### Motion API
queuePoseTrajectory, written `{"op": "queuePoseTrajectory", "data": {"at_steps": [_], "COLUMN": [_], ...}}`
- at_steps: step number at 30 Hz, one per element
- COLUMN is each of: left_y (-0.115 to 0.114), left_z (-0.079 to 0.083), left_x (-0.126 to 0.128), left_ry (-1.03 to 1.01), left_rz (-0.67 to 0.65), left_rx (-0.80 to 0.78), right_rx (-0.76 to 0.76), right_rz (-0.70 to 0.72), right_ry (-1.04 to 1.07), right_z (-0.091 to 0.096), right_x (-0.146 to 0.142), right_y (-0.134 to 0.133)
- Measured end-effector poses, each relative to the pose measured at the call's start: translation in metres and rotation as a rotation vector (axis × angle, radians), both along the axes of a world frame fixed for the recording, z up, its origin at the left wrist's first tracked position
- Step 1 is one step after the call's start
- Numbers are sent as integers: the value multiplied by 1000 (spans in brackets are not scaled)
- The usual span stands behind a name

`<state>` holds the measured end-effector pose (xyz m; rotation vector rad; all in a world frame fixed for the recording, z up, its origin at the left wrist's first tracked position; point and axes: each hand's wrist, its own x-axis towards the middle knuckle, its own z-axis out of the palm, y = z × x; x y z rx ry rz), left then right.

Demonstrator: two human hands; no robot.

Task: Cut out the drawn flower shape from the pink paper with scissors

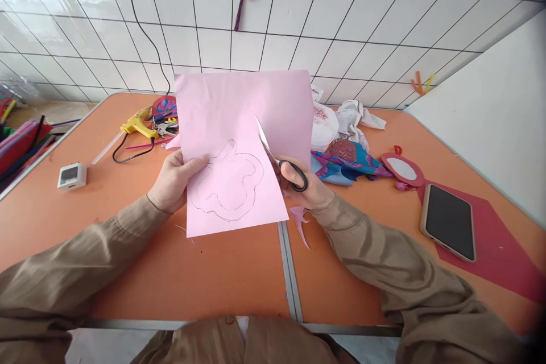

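Note:
A large pink sheet of paper (239, 102) is held up above the orange table, with a wavy double outline drawn on its lower left part. My left hand (173, 182) is closed on its left edge, thumb on the front and fingers hidden behind. In my right hand (305, 185) are scissors (294, 175) with black handles, my thumb through one loop. Their blade lies against the paper to the right of the drawing, at a cut that rises from the lower edge. The lower cut edge stands apart from the paper behind.
On the left lie a yellow glue gun (139, 125), a small white box (72, 176) and keys (165, 128). To the right are patterned blue cloth (347, 162), a red-rimmed oval (401, 169), a phone (450, 222) on red sheet (497, 239), and pink scraps (301, 224).

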<state>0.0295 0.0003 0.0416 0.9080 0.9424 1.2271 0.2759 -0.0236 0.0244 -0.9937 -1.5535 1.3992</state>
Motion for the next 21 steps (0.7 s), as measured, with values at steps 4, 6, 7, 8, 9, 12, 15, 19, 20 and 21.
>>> {"op": "queuePoseTrajectory", "data": {"at_steps": [4,6,7,8,9,12,15,19,20,21], "left_y": [-8,-11,-12,-14,-15,-17,-18,-18,-18,-18], "left_z": [-3,-4,-4,-5,-5,-6,-5,-5,-5,-5], "left_x": [4,5,6,7,7,8,8,7,7,7], "left_ry": [-36,-39,-37,-34,-30,-21,-14,-8,-9,-8], "left_rz": [-2,-1,-2,-1,0,5,-1,-3,-2,0], "left_rx": [3,18,26,35,44,69,89,102,103,104], "right_rx": [-15,-11,-7,1,9,29,45,74,81,86], "right_rz": [-40,-62,-75,-91,-106,-124,-118,-128,-131,-133], "right_ry": [194,205,200,196,194,200,204,176,169,161], "right_z": [-7,-12,-14,-16,-17,-19,-17,-15,-15,-15], "right_x": [-2,-2,-2,-1,-1,-1,-2,-2,-2,-2], "right_y": [-1,0,0,0,0,0,-1,-1,-1,0]}}
